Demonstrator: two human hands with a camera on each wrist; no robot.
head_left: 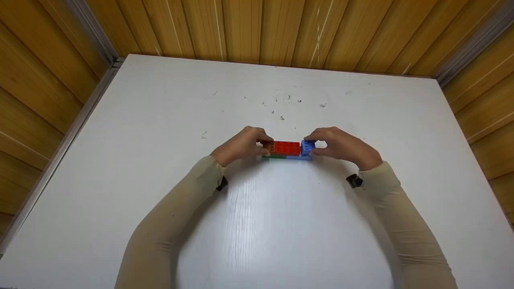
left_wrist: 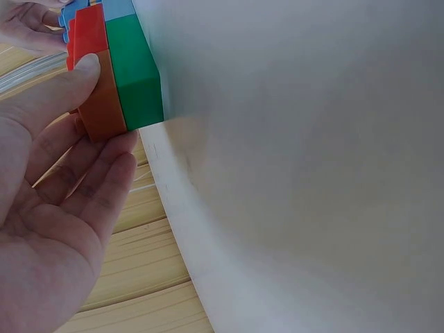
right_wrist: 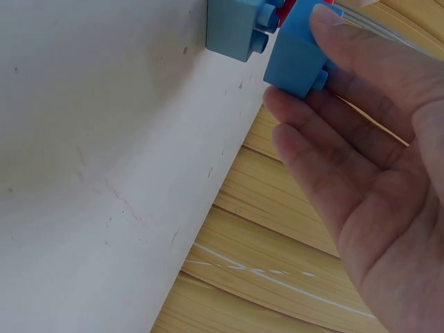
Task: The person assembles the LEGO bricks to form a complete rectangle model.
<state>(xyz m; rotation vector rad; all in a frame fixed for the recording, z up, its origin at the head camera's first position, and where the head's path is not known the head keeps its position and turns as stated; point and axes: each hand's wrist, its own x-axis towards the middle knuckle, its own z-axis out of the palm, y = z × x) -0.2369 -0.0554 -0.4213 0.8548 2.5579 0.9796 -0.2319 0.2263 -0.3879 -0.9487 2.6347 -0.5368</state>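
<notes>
My left hand [head_left: 245,145] pinches an orange brick [left_wrist: 104,100] at the left end of a two-layer row, its thumb on the near side. Beside that brick lies a red studded brick [head_left: 288,148]. Under them are a green brick [left_wrist: 135,73] and, to the right, a light blue brick [right_wrist: 232,28]. My right hand [head_left: 341,145] holds a blue brick [right_wrist: 295,64] between thumb and fingers, close to the red brick's right end. In the right wrist view, the light blue brick's studs show, with the blue brick just above and slightly apart from them.
The bricks rest on a white table [head_left: 249,224] with small dark marks [head_left: 282,118] beyond them. Yellow wood-look panels [head_left: 241,32] stand behind and at both sides, with metal strips [head_left: 90,32] at the corners. A black band part [head_left: 354,180] sits at the right wrist.
</notes>
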